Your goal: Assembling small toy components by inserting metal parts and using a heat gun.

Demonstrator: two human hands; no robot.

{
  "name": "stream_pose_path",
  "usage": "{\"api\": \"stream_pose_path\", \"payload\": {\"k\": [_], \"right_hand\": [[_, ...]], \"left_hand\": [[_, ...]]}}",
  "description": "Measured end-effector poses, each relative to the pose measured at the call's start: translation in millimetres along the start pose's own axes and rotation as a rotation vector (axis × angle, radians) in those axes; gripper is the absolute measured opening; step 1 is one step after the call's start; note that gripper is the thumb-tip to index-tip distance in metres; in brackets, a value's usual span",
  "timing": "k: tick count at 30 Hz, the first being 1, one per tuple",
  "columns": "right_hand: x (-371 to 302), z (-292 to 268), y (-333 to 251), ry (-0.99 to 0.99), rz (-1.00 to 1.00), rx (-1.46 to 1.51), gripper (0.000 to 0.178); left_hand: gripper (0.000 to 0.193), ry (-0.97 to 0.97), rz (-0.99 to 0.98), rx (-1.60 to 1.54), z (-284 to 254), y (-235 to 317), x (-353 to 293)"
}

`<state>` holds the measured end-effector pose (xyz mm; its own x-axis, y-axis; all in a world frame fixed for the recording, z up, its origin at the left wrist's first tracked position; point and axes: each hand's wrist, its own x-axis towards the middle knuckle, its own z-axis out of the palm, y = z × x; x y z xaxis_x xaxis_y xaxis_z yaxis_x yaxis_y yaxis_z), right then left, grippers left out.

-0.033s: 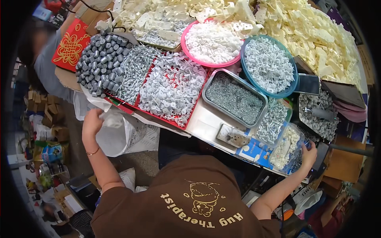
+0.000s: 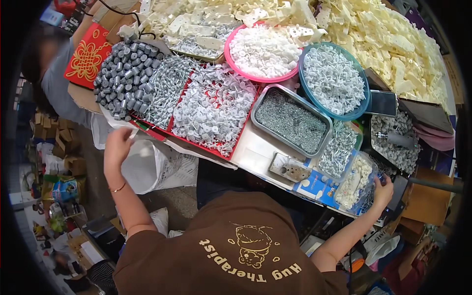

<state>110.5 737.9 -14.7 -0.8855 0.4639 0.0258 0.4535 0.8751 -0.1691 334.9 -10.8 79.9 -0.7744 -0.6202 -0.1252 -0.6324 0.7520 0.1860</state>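
Observation:
My left hand (image 2: 118,145) is raised over the mouth of a white woven sack (image 2: 152,167) that stands below the table's left front edge. Its fingers are bent and look a little apart, with nothing visible in them. On the right, my right hand (image 2: 383,191) is at the table edge, beside a clear tray of off-white small parts (image 2: 353,184). Its fingers curl inward at dark metal pieces, and what they hold is hidden. Beside that tray is a container of silver screws (image 2: 337,151). A drilled metal block (image 2: 290,168) lies on the table nearby.
A red divided tray (image 2: 236,147) holds white-headed nails and screws, beside grey cylinders (image 2: 129,73). Behind are a metal tray (image 2: 324,142), a pink basin (image 2: 228,56), a blue basin (image 2: 364,105) and cream plastic parts (image 2: 388,44). Another person's sleeve (image 2: 66,81) shows at left.
My left hand has risen slightly and shifted right. A translucent white thing beside its fingers no longer shows there. My right hand stays in place.

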Motion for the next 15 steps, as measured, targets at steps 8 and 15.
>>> {"api": "stream_pose_path", "payload": {"k": [8,15], "right_hand": [[8,23,11,0.123,-0.116,0.093,0.018],[-2,15,11,0.299,-0.341,0.019,0.013]], "left_hand": [[0.026,0.547,0.695,-0.168,59,169,135],[0.022,0.522,0.661,0.227,92,185,258]]}}
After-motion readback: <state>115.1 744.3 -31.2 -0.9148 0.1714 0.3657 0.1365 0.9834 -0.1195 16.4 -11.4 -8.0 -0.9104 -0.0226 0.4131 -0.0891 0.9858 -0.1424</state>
